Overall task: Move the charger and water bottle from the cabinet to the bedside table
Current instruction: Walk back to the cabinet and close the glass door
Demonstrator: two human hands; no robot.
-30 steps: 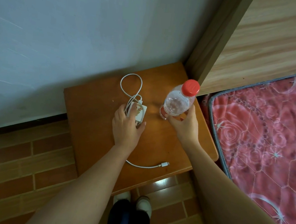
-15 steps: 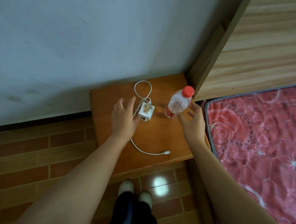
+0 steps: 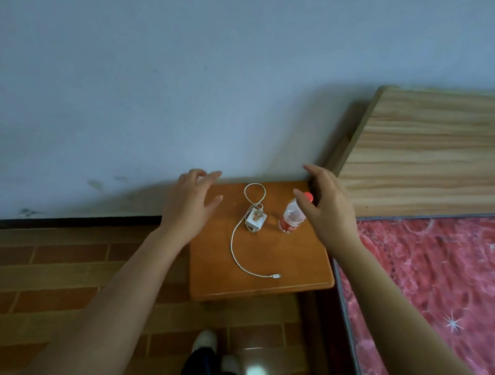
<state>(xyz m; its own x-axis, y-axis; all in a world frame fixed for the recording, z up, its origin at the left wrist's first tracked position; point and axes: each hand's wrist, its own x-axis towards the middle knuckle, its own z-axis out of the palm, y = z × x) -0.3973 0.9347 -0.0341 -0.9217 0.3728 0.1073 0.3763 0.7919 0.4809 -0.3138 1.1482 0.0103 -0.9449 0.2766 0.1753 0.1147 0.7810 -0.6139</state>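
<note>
Both hands are off now: a second ago the left hand (image 3: 188, 204) was pressed on the charger (image 3: 256, 219) and the right hand (image 3: 327, 208) was wrapped round the bottle (image 3: 291, 217); half a second ago they had just let go. Now they hang above the tabletop (image 3: 293, 264), fingers spread, holding nothing. The view has pulled back too, with more wall (image 3: 160, 73) and headboard (image 3: 436, 157) showing.

The bottle stands upright near the tabletop's far right corner, long axis vertical, red cap up. The right hand crosses in front of its cap and shoulder, apparently without touching it, though that is hard to judge from this angle.

The charger lies just left of the bottle, a small gap between them. Its cable (image 3: 236, 246) loops toward the wall, then runs along the charger's left side and curves toward the near edge, the plug end pointing right. The left hand hovers over the far left corner, apart from the charger. The red bed cover (image 3: 442, 281) lies to the right.
</note>
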